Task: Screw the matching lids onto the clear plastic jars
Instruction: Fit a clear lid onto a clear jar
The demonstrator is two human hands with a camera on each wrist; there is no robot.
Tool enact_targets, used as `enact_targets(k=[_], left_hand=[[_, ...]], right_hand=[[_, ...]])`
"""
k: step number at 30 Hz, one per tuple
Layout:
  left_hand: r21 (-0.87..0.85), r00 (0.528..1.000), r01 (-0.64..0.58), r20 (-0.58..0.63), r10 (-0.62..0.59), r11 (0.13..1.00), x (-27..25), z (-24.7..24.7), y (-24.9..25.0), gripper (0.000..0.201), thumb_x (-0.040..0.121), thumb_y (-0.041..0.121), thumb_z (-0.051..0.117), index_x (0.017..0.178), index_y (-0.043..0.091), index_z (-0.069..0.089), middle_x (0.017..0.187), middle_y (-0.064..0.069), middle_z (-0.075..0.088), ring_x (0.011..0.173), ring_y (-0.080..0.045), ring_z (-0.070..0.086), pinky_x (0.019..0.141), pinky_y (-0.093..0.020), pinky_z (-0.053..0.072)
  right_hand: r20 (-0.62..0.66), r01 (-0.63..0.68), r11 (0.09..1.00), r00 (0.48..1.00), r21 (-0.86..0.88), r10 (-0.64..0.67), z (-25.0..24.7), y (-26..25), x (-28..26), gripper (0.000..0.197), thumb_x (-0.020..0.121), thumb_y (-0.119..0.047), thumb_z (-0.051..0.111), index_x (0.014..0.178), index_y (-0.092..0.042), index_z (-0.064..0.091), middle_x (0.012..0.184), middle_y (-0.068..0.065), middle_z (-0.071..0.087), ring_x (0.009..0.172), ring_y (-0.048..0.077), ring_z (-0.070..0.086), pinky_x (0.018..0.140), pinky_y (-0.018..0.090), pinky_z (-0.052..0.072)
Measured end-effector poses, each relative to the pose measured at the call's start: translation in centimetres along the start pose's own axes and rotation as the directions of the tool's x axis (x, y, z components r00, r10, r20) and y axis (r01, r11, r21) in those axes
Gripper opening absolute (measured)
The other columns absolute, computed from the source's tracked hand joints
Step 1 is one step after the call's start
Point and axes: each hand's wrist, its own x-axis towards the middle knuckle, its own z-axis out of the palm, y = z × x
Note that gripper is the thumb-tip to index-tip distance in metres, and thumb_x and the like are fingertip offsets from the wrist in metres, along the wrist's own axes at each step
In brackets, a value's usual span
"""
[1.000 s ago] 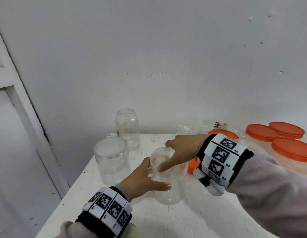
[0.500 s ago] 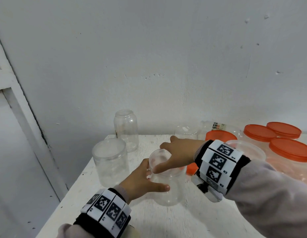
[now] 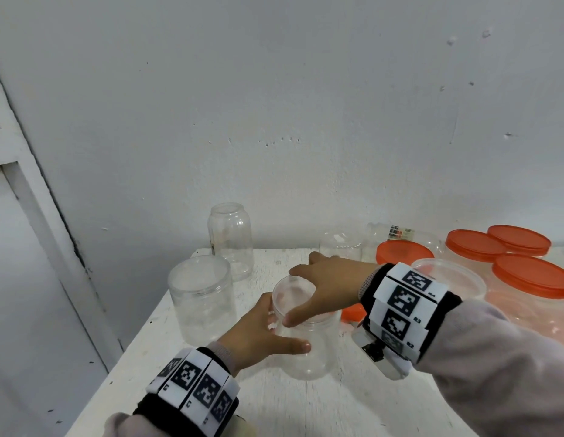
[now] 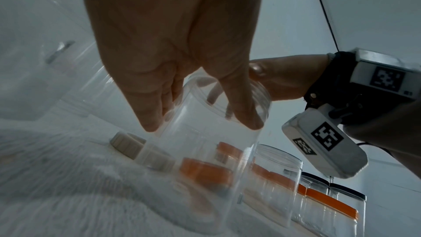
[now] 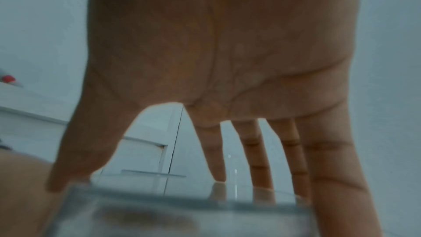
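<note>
A clear plastic jar [image 3: 309, 357] stands upright near the middle of the white table [image 3: 305, 405]. My left hand [image 3: 287, 329] grips its body from the left, thumb across the front and fingers behind. A clear lid [image 3: 298, 290] sits on the jar's mouth. My right hand [image 3: 290, 298] comes in from the right and holds this lid from above, thumb at the near rim and fingers over the far rim. In the left wrist view my left hand [image 4: 201, 124] wraps the jar [image 4: 216, 168]. In the right wrist view my right hand [image 5: 159, 185] spreads down onto the lid's rim [image 5: 182, 205].
A wider clear jar with a clear lid [image 3: 201, 298] stands to the left, and a tall open jar [image 3: 230, 244] behind it by the wall. Orange-lidded tubs [image 3: 526, 275], an open clear tub [image 3: 447, 279] and a small orange lid [image 3: 353, 312] crowd the right side. The table's left edge [image 3: 132, 351] is close.
My right hand has twisted on the lid, its fingers swinging toward the jar's far rim. My left hand has kept the same grip on the jar.
</note>
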Motion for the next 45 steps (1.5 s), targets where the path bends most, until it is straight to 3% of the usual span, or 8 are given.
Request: enact_targets(k=[4,10,16,23,27,30,39,45], left_hand=[[0.026,1.000,0.011,-0.006,-0.010,1.000,0.0,0.0,0.1,0.085,0.062,0.031,0.089,0.125,0.042,0.032,0.120,0.025,0.045,0.115,-0.003,0.045,0.074,-0.008,0.042],[0.016,1.000,0.008,-0.007,-0.007,1.000,-0.2,0.1,0.1,0.091,0.059,0.035,0.089,0.130,0.041,0.033,0.125,0.022,0.046,0.121,-0.006,0.044,0.079,-0.010,0.042],[0.039,0.999,0.012,-0.034,-0.010,0.999,-0.4,0.3,0.2,0.095,0.060,0.035,0.089,0.135,0.038,0.032,0.134,0.015,0.046,0.126,-0.010,0.042,0.101,-0.028,0.042],[0.031,0.999,-0.027,-0.036,0.028,0.999,-0.8,0.4,0.2,0.089,0.063,0.029,0.087,0.133,0.039,0.034,0.131,0.017,0.048,0.124,-0.007,0.044,0.094,-0.018,0.044],[0.035,0.999,-0.041,-0.017,0.041,0.999,-1.1,0.3,0.4,0.085,0.063,0.031,0.087,0.129,0.041,0.034,0.131,0.018,0.047,0.122,-0.005,0.045,0.099,-0.022,0.045],[0.058,0.999,-0.035,0.008,0.035,0.998,-1.0,0.0,0.6,0.086,0.061,0.037,0.087,0.126,0.045,0.031,0.129,0.024,0.043,0.119,0.001,0.044,0.093,-0.013,0.045],[0.042,0.999,-0.034,0.040,0.032,0.999,-0.4,-1.2,0.6,0.092,0.047,0.051,0.089,0.123,0.050,0.037,0.129,0.027,0.048,0.121,0.002,0.047,0.094,-0.017,0.048],[-0.042,0.997,-0.049,-0.059,0.047,0.998,0.5,-2.4,2.4,0.080,0.051,0.044,0.091,0.113,0.054,0.041,0.124,0.027,0.049,0.111,0.010,0.049,0.073,-0.005,0.047]], right_hand=[[0.059,0.057,0.998,0.997,0.024,-0.058,-0.2,0.5,-0.3,0.102,0.068,-0.067,0.070,0.149,-0.041,0.014,0.145,-0.008,0.028,0.134,0.019,0.026,0.106,0.049,0.034],[-0.001,0.096,0.993,0.995,0.074,-0.096,0.2,1.0,-0.3,0.095,0.069,-0.062,0.072,0.147,-0.042,0.022,0.140,-0.010,0.035,0.131,0.016,0.028,0.105,0.043,0.034],[-0.137,0.152,0.982,0.981,0.117,-0.135,2.1,1.8,-0.1,0.092,0.070,-0.069,0.066,0.147,-0.040,0.025,0.137,-0.009,0.035,0.126,0.015,0.024,0.103,0.040,0.034],[-0.202,0.193,0.956,0.968,0.222,-0.148,3.0,2.8,0.6,0.083,0.070,-0.073,0.063,0.142,-0.043,0.034,0.132,-0.012,0.039,0.121,0.011,0.028,0.101,0.036,0.033],[-0.323,0.171,0.850,0.946,0.498,-0.001,2.9,3.9,2.5,0.063,0.082,-0.068,0.053,0.133,-0.033,0.050,0.127,-0.005,0.052,0.110,0.010,0.048,0.096,0.028,0.038],[-0.396,0.103,0.796,0.901,0.596,0.180,3.1,5.5,4.7,0.053,0.090,-0.057,0.051,0.129,-0.021,0.054,0.127,0.002,0.054,0.112,0.015,0.051,0.095,0.031,0.042],[-0.369,-0.205,0.795,0.801,0.570,0.471,2.4,9.6,10.2,0.063,0.090,-0.043,0.060,0.140,-0.012,0.037,0.141,0.013,0.036,0.131,0.031,0.031,0.099,0.039,0.036],[-0.256,-0.360,0.795,0.812,0.488,0.525,1.5,10.0,12.8,0.079,0.087,-0.049,0.062,0.146,-0.013,0.024,0.147,0.019,0.024,0.135,0.039,0.024,0.106,0.045,0.031]])
